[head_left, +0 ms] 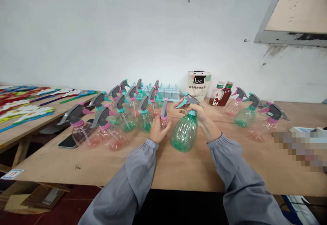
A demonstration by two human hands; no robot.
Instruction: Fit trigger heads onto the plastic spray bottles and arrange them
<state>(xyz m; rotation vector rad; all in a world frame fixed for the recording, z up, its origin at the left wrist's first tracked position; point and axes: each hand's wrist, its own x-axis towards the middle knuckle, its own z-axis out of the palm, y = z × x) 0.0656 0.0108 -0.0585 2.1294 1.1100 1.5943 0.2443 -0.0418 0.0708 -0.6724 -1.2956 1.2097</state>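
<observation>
My right hand (203,118) is closed around the neck of a green spray bottle (184,133) with a grey and teal trigger head, held tilted just above the table. My left hand (159,129) is wrapped round a small pink spray bottle (165,117) with a grey head and pink collar; the hand hides much of its body. Left of it stand several more pink and green spray bottles, among them a green one (145,121) and a pink one (112,138). On the right are two pink bottles and a green bottle (245,116).
A dark phone (68,141) lies among the left bottles on the wooden table (184,174). Behind are a light-blue rack (172,94), a printed paper bag (198,89) and two labelled glass bottles (225,94). Another table with colourful sticks (35,111) is at left.
</observation>
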